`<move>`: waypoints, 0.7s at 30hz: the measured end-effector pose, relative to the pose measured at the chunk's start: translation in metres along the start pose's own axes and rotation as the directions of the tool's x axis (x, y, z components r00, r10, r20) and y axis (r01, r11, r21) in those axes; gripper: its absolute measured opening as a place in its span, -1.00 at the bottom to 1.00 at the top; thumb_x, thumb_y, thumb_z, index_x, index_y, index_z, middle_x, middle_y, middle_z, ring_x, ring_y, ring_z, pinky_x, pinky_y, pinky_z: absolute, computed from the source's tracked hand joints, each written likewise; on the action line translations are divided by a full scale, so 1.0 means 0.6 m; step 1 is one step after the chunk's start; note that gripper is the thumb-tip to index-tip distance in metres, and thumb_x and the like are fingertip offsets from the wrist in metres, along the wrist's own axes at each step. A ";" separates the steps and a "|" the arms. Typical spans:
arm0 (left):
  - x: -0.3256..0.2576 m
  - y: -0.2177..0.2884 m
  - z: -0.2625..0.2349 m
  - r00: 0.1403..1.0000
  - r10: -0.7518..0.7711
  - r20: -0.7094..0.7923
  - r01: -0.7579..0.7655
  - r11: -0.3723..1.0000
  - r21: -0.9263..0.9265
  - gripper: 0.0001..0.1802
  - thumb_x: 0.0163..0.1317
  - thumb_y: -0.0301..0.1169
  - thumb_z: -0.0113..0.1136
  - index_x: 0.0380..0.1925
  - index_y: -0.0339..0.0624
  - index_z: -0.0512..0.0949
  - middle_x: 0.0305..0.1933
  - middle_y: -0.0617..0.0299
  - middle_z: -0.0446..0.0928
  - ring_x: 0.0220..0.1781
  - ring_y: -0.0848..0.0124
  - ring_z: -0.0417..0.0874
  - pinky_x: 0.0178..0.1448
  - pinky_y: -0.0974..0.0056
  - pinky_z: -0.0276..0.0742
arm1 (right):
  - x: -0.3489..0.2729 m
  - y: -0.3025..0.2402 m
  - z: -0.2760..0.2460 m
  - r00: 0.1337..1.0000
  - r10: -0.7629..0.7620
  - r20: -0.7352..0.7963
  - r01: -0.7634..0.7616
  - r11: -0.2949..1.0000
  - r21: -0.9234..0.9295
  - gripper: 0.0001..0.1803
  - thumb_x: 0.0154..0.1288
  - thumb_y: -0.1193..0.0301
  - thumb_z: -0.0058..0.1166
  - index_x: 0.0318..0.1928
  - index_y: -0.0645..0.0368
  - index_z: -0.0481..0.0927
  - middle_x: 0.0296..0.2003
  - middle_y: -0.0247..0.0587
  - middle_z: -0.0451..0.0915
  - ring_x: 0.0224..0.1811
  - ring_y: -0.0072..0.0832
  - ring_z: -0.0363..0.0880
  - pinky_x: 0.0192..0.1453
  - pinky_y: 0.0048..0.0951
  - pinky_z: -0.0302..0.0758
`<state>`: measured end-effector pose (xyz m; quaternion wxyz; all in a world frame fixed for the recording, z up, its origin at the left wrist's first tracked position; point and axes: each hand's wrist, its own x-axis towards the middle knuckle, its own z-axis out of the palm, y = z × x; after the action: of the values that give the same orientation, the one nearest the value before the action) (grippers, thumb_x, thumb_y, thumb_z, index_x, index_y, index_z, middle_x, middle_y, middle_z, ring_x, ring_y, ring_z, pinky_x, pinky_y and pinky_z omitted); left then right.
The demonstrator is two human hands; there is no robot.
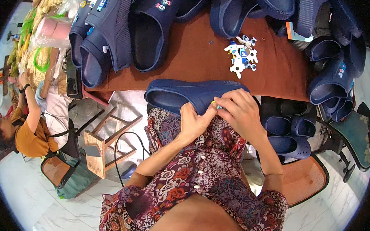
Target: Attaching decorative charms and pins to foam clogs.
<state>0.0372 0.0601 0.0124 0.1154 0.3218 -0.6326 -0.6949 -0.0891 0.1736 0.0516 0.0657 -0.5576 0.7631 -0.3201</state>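
Observation:
A navy blue clog lies sideways at the table's front edge, its open heel to the left and its toe to the right. My left hand is closed on the near side of its upper, thumb pressed toward the toe part. The fingers of my right hand pinch a small shoe charm against the upper; a bit of yellow-green and light blue shows, the rest is hidden by my fingers. Beyond the clog, a small heap of white and blue charms rests on the brown cloth.
Navy clogs with charms crowd the table's far left, and more clogs fill its right side. Below on the right sit further clogs by an orange-seated chair. A wooden stool stands left; another person is seated farther left.

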 end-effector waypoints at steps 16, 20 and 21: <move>-0.002 0.002 -0.018 0.997 0.031 0.077 -0.039 0.994 0.104 -0.72 0.24 -0.32 0.28 -0.20 -0.33 0.68 -0.34 0.10 0.72 -0.32 0.45 0.70 -0.19 0.28 0.58 | -0.004 0.001 0.016 0.964 0.255 -0.080 -0.237 0.954 0.185 -0.71 -0.07 0.47 0.40 -0.23 0.11 0.72 -0.29 -0.28 0.58 -0.19 -0.31 0.54 -0.09 -0.33 0.47; -0.004 0.004 -0.024 0.994 -0.028 0.110 0.020 0.997 0.078 -0.73 0.27 -0.33 0.24 -0.19 -0.35 0.66 -0.31 0.12 0.72 -0.27 0.48 0.69 -0.14 0.30 0.56 | -0.008 0.002 0.021 0.968 0.241 -0.075 -0.224 0.958 0.180 -0.70 -0.02 0.42 0.38 -0.19 0.08 0.70 -0.27 -0.27 0.56 -0.14 -0.29 0.52 -0.03 -0.31 0.43; -0.003 0.002 -0.025 0.992 -0.019 0.121 0.015 0.999 0.035 -0.73 0.29 -0.34 0.22 -0.18 -0.35 0.66 -0.29 0.13 0.72 -0.25 0.50 0.67 -0.12 0.31 0.55 | -0.005 0.002 0.019 0.967 0.242 -0.074 -0.225 0.957 0.181 -0.70 -0.02 0.42 0.38 -0.19 0.08 0.70 -0.27 -0.27 0.56 -0.14 -0.29 0.52 -0.03 -0.31 0.43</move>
<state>0.0472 0.0486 0.0139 0.0653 0.2860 -0.6475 -0.7033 -0.0837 0.1719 0.0408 0.1140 -0.4398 0.7956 -0.4007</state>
